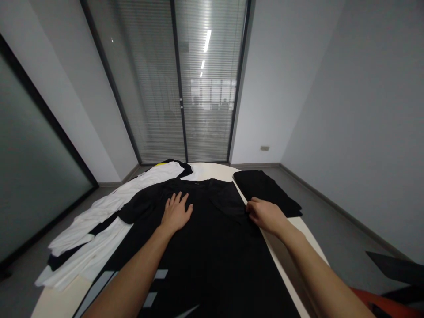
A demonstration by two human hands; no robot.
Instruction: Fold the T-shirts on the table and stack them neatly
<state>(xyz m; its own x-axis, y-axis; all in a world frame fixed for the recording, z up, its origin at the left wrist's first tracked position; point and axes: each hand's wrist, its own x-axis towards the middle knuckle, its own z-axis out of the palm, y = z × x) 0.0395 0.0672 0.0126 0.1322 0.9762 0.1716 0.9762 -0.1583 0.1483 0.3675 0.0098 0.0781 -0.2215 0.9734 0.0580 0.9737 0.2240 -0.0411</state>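
Note:
A black T-shirt (212, 247) with pale grey print lies spread over the table, its collar at the far end. My left hand (176, 212) rests flat on its upper chest, fingers apart. At the shirt's right sleeve, my right hand (263, 213) has its fingers curled in, pinching the dark cloth near the sleeve's edge. The sleeve on that side lies folded inward over the shirt; the left one stretches out toward a heap of clothes. What is under the shirt is hidden.
White and dark clothes (115, 198) are heaped along the table's left side. Folded black clothes (265, 190) lie at the back right. The pale table (215, 170) has a rounded far edge. A red and black object (384, 300) is at the lower right.

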